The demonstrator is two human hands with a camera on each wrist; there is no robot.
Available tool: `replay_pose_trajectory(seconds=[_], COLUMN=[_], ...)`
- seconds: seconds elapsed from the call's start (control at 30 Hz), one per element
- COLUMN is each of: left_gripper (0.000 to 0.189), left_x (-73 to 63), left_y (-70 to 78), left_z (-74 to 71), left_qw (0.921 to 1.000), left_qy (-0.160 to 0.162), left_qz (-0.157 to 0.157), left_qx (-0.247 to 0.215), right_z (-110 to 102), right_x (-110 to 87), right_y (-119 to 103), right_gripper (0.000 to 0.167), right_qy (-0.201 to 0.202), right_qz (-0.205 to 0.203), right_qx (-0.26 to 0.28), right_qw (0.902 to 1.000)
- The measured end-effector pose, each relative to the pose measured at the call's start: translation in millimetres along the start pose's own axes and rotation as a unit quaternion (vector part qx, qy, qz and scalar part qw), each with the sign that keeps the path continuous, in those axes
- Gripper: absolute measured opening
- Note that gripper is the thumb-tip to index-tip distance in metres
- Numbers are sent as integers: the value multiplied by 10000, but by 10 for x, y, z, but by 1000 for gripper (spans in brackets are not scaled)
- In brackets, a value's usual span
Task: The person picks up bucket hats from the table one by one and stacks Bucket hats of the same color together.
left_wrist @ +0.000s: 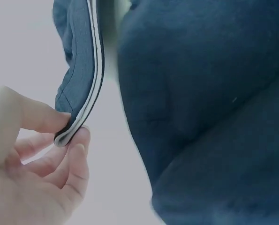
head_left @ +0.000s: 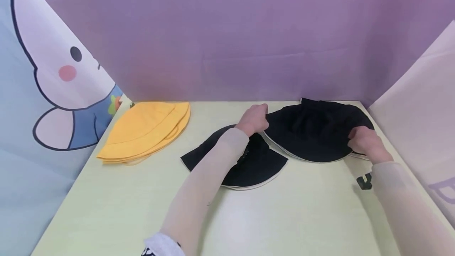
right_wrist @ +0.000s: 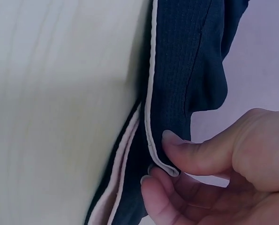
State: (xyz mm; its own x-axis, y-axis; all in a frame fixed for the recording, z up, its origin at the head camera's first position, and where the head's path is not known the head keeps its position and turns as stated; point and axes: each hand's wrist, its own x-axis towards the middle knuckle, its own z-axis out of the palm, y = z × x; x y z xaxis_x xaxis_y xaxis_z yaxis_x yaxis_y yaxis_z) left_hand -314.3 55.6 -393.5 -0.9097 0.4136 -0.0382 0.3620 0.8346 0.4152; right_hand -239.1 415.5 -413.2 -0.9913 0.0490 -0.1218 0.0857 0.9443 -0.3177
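A black bucket hat (head_left: pixel 313 129) with pale edging is stretched between both hands at the table's back right. My left hand (head_left: pixel 254 119) pinches the left end of its brim, thumb on one side and fingers on the other in the left wrist view. At the other end, my right hand (head_left: pixel 367 142) pinches the brim corner. Beneath that corner in the right wrist view lies another dark brim (right_wrist: pixel 123 161), mostly covered. A further black hat (head_left: pixel 257 169) lies folded flat in the middle, partly hidden under my left forearm.
Yellow hats (head_left: pixel 145 125) lie flat and stacked at the table's back left. A purple wall sheet (head_left: pixel 227 38) rises behind the pale table (head_left: pixel 284 220), with printed sheets on both sides. Near my right wrist, a small dark mark (head_left: pixel 364 181) shows on the table.
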Motion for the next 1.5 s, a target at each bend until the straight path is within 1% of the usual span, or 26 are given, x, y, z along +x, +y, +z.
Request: replay_pose_trajectory(seconds=[0.1, 0.23, 0.43, 0.57, 0.7, 0.87, 1.13, 1.3, 1.5], left_gripper=[26, 24, 17, 19, 23, 21, 24, 24, 22], left_x=[-50, -123, -221, -296, -360, -448, -679, -817, -1021], left_y=[-5, -68, -243, -383, -522, -675, -913, -998, -1072], left_z=[-72, -166, -325, -429, -522, -618, -751, -819, -919], left_qw=[9999, 9993, 9969, 9957, 9957, 9952, 9947, 9950, 9943], left_qy=[-65, -216, -379, -377, -288, -290, -306, -324, -308], left_qz=[115, 24, -43, 1, -7, -48, -191, -217, -356], left_qx=[-96, -307, -692, -846, -882, -932, -963, -925, -956], right_z=[-16, -43, -93, -114, -128, -144, -148, -145, -95], right_x=[-7, -14, -20, -36, -44, -47, -58, -61, -77], right_y=[1, -52, -235, -366, -492, -655, -910, -1024, -1144], right_gripper=[22, 23, 23, 21, 21, 21, 19, 18, 17], right_qy=[30, 84, 147, 192, 253, 213, 36, -20, -160], right_qz=[-50, -186, -384, -523, -655, -767, -1029, -1152, -1306], right_qx=[-26, 14, 54, 121, 179, 229, 335, 384, 577], right_qw=[10000, 9998, 9991, 9984, 9974, 9966, 9941, 9926, 9896])
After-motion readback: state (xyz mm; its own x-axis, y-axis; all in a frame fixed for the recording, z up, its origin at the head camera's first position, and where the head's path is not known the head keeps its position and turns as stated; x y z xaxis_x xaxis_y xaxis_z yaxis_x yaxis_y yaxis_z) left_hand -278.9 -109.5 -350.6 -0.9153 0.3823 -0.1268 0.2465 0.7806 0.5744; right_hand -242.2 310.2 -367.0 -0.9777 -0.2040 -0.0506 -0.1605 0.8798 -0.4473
